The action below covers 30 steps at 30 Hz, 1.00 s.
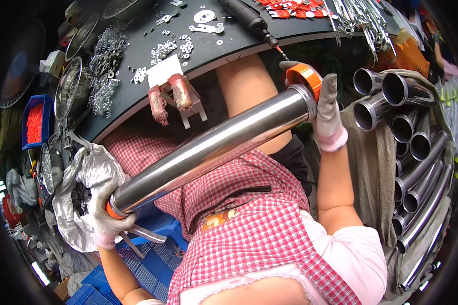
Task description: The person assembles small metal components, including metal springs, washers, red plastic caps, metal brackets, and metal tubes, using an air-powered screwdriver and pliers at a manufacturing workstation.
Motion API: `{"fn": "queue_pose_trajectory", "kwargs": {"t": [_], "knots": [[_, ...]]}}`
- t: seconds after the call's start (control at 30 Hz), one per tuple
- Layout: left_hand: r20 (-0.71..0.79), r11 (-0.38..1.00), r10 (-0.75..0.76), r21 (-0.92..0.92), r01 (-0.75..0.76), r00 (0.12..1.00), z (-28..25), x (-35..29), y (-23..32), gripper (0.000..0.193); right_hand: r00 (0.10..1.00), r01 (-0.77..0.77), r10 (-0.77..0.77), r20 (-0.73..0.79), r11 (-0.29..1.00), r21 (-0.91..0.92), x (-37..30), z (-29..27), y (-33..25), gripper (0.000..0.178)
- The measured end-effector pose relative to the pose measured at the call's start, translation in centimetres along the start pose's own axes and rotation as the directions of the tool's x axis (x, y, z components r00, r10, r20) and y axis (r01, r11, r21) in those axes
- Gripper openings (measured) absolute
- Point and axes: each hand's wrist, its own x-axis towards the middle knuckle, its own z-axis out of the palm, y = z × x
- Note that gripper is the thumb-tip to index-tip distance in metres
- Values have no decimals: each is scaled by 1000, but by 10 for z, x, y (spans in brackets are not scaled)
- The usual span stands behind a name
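A long shiny metal tube lies slantwise across my lap, its right end higher in the view. My gloved left hand is closed round its lower left end, where a strip of orange shows at the rim. At the upper right end, an orange ring-shaped cap sits tilted against the tube's rim. My gloved right hand grips this cap from the right, with fingertips on both sides of it. Whether the cap is seated on the tube I cannot tell.
A dark workbench ahead carries washers, small metal parts and a power screwdriver. Metal hooks lie at its right. Several metal tubes are stacked on my right. A blue bin of orange pieces stands left.
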Motion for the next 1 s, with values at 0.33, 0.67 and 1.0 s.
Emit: {"fn": "queue_pose_trajectory", "kwargs": {"t": [0.33,0.67,1.0], "knots": [[92,961,-216,-153,229,972,-27,-28,-30,65,948,8,8,319,999,-49,13,22,-36,101],[566,823,-293,-260,504,771,-55,12,-50,71,568,814,-698,436,554,-175,-16,31,-31,31],[590,865,-239,-231,445,772,-42,32,-47,69,977,59,-9,214,972,-226,-35,41,-32,110]]}}
